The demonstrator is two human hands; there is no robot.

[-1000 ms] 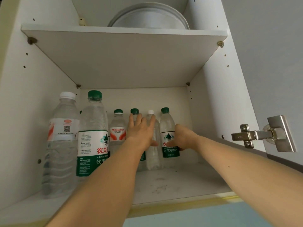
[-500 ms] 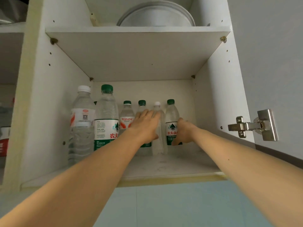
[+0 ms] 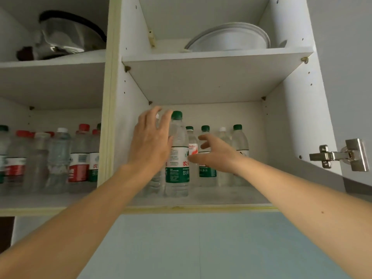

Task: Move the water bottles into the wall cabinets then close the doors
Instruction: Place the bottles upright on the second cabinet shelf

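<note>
Head: both hands [image 3: 153, 141] spread before cabinet bottles [image 3: 177, 154].

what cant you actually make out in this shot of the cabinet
- Head view: the white-capped bottle behind the left hand; the hand covers most of it.
- Whether either hand touches a bottle; the right hand is motion-blurred.
- The bottles in the left cabinet: blurred, row cut by the frame edge.
- The cabinet door: only its hinge shows.

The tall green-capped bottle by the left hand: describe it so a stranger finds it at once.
Look in the right-hand cabinet, on its lower shelf. Near the front stands the tall green-capped bottle, right of the left hand. It is taller and nearer than the row behind.
</note>
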